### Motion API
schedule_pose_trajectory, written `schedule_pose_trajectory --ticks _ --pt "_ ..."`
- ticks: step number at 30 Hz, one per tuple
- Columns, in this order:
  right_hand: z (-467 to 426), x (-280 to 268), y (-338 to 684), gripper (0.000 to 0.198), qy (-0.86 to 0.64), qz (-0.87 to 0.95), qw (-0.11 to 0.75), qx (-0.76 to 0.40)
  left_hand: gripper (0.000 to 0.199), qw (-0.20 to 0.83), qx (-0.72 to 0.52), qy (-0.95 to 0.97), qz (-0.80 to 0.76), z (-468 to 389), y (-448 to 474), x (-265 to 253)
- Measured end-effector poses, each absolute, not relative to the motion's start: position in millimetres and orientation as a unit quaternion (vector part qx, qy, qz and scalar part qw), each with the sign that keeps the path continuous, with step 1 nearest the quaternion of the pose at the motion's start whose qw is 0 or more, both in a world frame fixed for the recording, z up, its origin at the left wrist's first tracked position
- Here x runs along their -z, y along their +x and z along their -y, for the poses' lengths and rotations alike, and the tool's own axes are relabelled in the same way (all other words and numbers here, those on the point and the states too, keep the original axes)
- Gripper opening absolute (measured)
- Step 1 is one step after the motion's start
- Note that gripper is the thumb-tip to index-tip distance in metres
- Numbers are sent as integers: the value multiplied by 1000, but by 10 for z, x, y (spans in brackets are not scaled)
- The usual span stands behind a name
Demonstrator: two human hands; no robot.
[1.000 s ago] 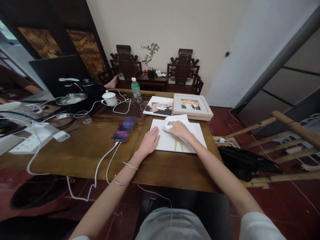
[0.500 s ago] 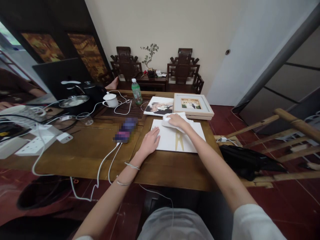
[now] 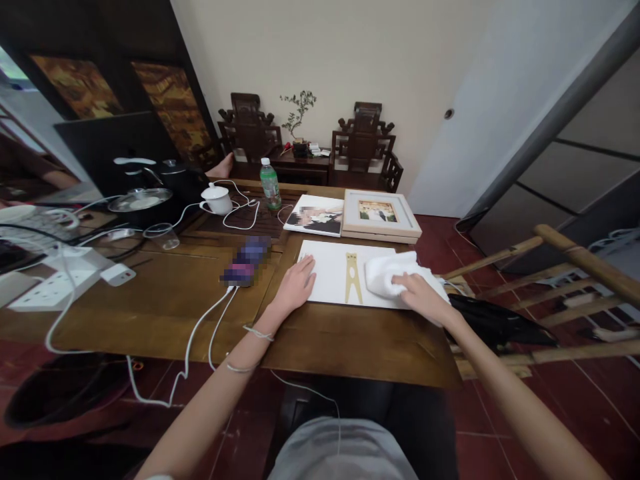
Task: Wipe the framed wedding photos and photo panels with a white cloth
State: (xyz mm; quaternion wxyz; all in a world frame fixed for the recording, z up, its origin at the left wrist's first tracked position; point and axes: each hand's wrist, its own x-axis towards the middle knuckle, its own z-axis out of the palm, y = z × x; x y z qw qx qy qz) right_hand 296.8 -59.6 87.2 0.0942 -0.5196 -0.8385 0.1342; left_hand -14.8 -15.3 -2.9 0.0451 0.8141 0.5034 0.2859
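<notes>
A white rectangular board (image 3: 327,270) lies flat near the table's front edge. On it is a tall, yellow-gold, two-legged shape (image 3: 353,277); whether it is printed or a separate piece I cannot tell. My left hand (image 3: 296,283) rests on the board's left edge, fingers stretched out and flat. At the board's right end, my right hand (image 3: 420,297) grips a bunched white cloth (image 3: 387,273) pressed against the surface. The cloth covers that end of the board and spreads past it under my wrist.
Behind the board lie a photo panel (image 3: 320,215) and a framed picture (image 3: 383,217). A phone (image 3: 246,261) with cables lies to the left. Further left are a bottle (image 3: 270,183), lidded cup (image 3: 217,199), power strip (image 3: 60,283) and kettle (image 3: 177,190). Another person's foot (image 3: 221,167) shows beyond.
My right hand has moved the cloth from the board's far edge to its right end, uncovering the top of the yellow-gold shape. My left hand stays on the left edge. The view has shifted slightly.
</notes>
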Motion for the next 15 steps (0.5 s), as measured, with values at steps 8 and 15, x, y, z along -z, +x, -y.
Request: schedule_pose_trajectory --ticks 8,15 --pt "887 -855 3084 30 -488 851 90 -173 42 60 -298 811 -500 145 -151 53" --pt "-66 -832 3055 28 -518 832 104 -171 41 67 -310 811 -492 133 -165 76"
